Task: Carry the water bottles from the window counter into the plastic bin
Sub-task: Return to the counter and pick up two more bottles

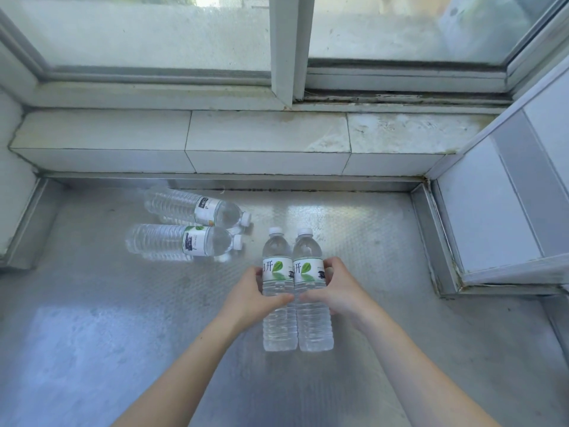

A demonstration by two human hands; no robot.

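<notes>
Two upright clear water bottles (295, 291) side by side, touching, white-capped, leaf-labelled, two more bottles (187, 223) lying capped on the bench (92, 303), far left

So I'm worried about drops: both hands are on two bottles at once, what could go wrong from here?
1. The left hand and right hand squeeze two clear plastic bottles side by side; one could slip out between them.
2. The plastic bin is not in view, so the carry may be long.
3. Two bottles lying flat on the metal counter might roll.
</notes>
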